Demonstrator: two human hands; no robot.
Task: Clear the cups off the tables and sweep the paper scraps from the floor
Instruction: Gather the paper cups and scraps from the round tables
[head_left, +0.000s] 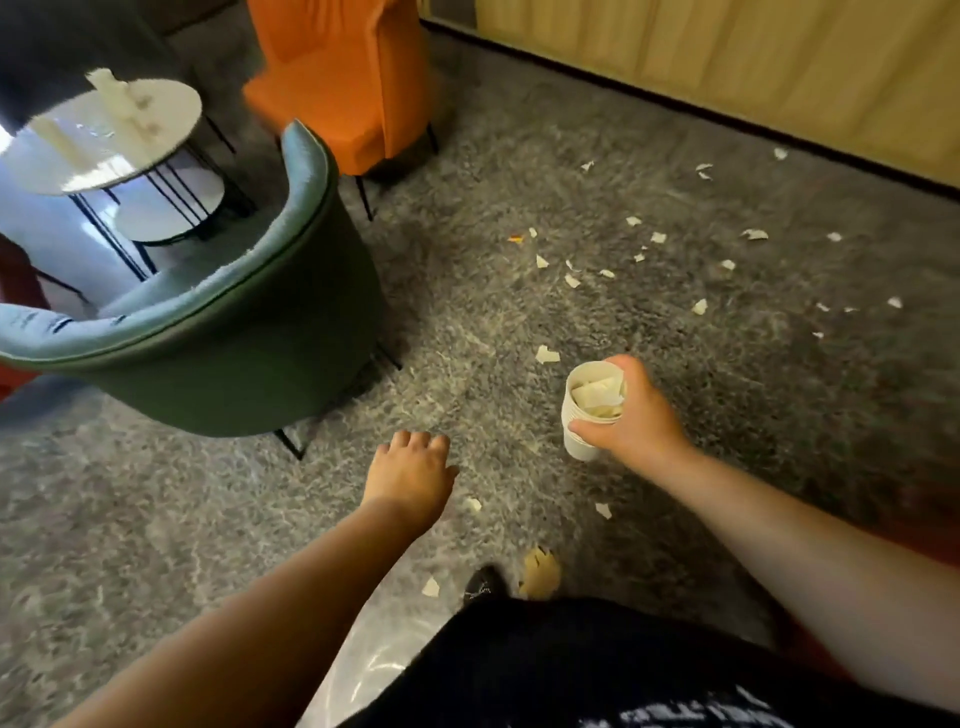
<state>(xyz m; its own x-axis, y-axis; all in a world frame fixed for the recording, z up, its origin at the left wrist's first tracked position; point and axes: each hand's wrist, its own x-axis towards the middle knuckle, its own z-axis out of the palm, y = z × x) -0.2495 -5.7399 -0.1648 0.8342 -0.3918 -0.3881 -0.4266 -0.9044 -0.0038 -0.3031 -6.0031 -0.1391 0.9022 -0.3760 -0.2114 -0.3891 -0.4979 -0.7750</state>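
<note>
My right hand (631, 415) grips a stack of white paper cups (584, 415) with paper scraps inside the top one, held above the grey carpet. My left hand (410, 475) hovers over the carpet with its fingers loosely curled and nothing in it. Several white paper scraps (571, 280) lie scattered on the carpet ahead and to the right; one larger scrap (546, 355) lies just beyond the cups. Two small scraps (472, 504) lie between my hands, and a torn brownish piece (540, 571) lies near my shoe. White cups (122, 104) stand blurred on the round table (171, 130) at far left.
A green armchair (218, 343) stands left of my hands, with an orange chair (337, 78) behind it. A wooden wall (727, 67) with a dark baseboard runs along the upper right. My dark-trousered leg (597, 665) fills the bottom middle.
</note>
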